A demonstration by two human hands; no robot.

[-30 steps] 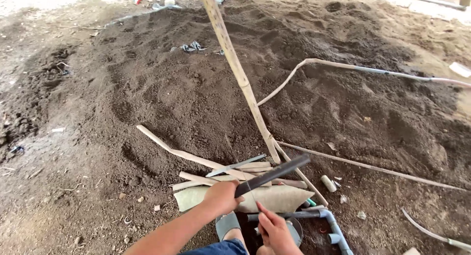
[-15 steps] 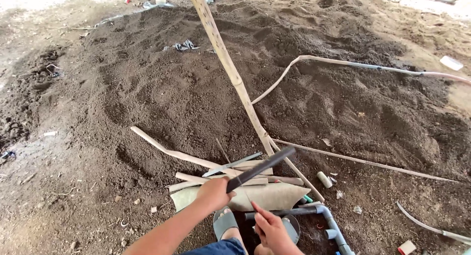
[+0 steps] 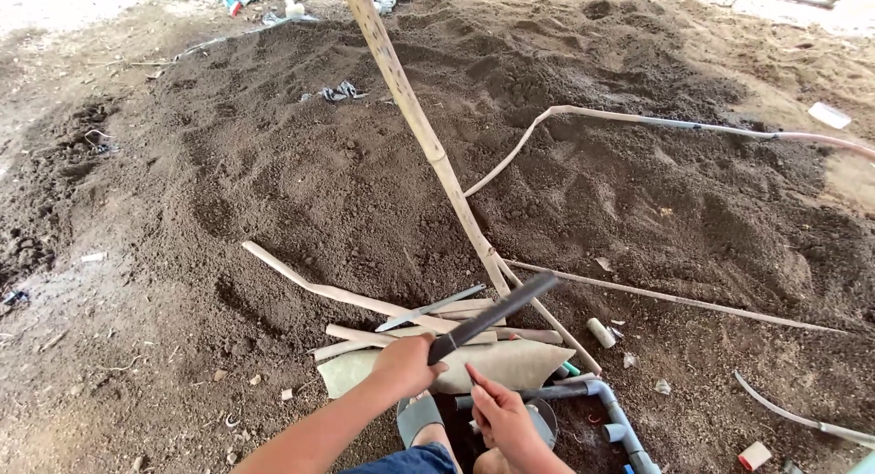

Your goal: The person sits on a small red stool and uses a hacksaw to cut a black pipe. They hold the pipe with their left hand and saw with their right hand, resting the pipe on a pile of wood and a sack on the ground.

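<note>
- Gripping the long dark flat metal blade [image 3: 497, 315], the left hand [image 3: 407, 365] is closing its fingers around the near end.
- The right hand [image 3: 499, 417] is pinching a thin pale stick [image 3: 478, 383], just right of it.

The ground [image 3: 228, 365] is bare earth, and a broad mound of dark soil [image 3: 565, 164] is spread across its middle. A long bamboo pole [image 3: 419, 128] is laid slanting over the soil, with a thin bent hose [image 3: 656, 121] to its right. Short sticks [image 3: 310, 285] and a pale sack [image 3: 510, 365] are piled at the near edge, beside grey pipe pieces [image 3: 611, 406]. Scraps of cloth [image 3: 342, 92] are seen farther back.
</note>
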